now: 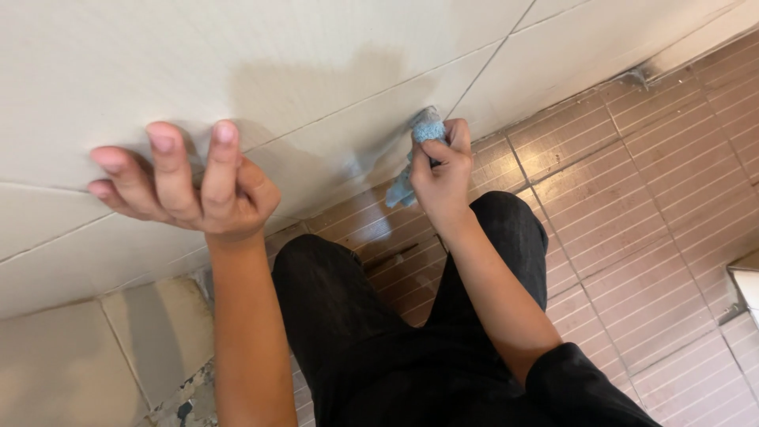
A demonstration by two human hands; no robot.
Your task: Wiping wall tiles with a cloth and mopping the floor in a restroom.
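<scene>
Right hand (441, 178) clenched on a blue cloth (425, 130), thumb across the front, fingers wrapped round the bunched top; grip tight on the wad. Cloth pressed to the wall (300, 71) low down, just above the seam where wall meets floor (632, 198), and just left of a vertical grout line. Loose tail of the cloth hanging below the fist, pale blue, ending near the floor edge. A faint wet-looking sheen on the tile left of the cloth, possibly damp, though hard to tell from glare alone. Left hand (186, 186) raised well apart from the right, fingers curled back toward the palm, nails up, nothing held; grip released and empty. Fingertips seemingly against the wall or just off it, contact not clear from this angle. Shadow of that hand cast on the tile behind. Both forearms bare, reaching forward from the lower edge of the view. Black trousers (356, 316) below, knees bent, one leg either side of the right forearm. Wall of large cream tiles with thin grey grout lines running slantwise. Floor of reddish-brown ribbed tiles, glossy near the wall. At lower left, duller beige tiles with chipped, crumbled grout (186, 395) at the corner. A white object (747, 285) cut off at the right edge, kind unclear.
</scene>
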